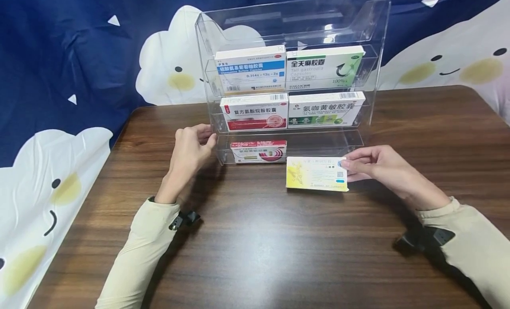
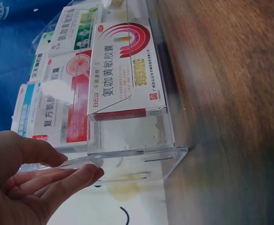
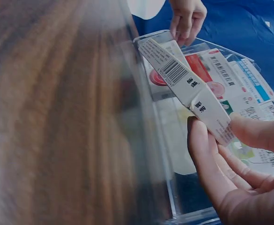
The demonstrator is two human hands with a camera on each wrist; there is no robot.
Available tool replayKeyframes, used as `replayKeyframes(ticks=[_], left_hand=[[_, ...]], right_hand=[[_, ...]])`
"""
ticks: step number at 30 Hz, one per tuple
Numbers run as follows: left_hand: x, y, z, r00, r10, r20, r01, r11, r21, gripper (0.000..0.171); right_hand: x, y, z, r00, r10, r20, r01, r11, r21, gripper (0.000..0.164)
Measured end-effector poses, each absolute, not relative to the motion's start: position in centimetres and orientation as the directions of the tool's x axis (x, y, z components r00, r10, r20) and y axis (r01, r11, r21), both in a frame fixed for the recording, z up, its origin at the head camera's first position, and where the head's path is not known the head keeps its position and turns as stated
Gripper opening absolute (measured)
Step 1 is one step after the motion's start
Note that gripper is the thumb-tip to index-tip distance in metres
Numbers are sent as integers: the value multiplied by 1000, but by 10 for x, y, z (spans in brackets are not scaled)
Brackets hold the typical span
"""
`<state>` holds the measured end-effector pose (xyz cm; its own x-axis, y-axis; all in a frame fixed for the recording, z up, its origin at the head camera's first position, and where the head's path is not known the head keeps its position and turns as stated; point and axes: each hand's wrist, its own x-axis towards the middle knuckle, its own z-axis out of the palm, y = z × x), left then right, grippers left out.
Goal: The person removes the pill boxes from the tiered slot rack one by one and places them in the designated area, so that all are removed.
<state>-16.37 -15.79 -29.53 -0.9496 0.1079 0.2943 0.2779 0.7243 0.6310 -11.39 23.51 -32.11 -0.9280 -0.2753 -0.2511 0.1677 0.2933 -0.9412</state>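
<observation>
My right hand (image 1: 372, 167) pinches a yellow-and-white medicine box (image 1: 316, 174) by its right end, in front of the lowest tier of a clear acrylic rack (image 1: 324, 140). The right wrist view shows the narrow barcode side of this medicine box (image 3: 188, 89) between thumb and fingers. At the rack's lower left side, my left hand (image 1: 192, 145) pinches the clear side wall (image 2: 127, 161) between thumb and fingers. A red-and-white medicine box (image 1: 259, 152) stands in the left part of the lowest tier, close to the left hand.
The middle tier holds a red-and-white box (image 1: 255, 114) and a green-and-white box (image 1: 326, 110). Above them stand a blue-and-white box (image 1: 250, 71) and a green box (image 1: 324, 69). The rack stands on a brown wooden table (image 1: 255, 247) before a blue cloud-patterned cloth (image 1: 79, 43).
</observation>
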Motion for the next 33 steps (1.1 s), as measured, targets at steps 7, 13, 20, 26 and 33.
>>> replayKeyframes(ticks=[7,13,20,26,33], left_hand=[[-164,-159,-296,-949,109,296,281,719,636,25],[-165,-161,-295,-955,111,275,269,718,642,25],[-164,-160,-296,-950,120,288,283,718,635,25],[-165,-160,-297,-950,116,289,281,717,638,24],[-164,-158,-295,-948,116,296,287,713,640,24]], right_hand=[[-117,237,-334,-884,-346,-316,263,191,-946,23],[-119,238,-340,-852,-350,-389,354,164,-921,28],[-107,226,-326,-961,-247,-124,-77,672,-737,47],[-94,209,-323,-816,-465,343,-569,751,-336,33],[-91,199,-331,-587,-749,309,-808,569,-154,48]])
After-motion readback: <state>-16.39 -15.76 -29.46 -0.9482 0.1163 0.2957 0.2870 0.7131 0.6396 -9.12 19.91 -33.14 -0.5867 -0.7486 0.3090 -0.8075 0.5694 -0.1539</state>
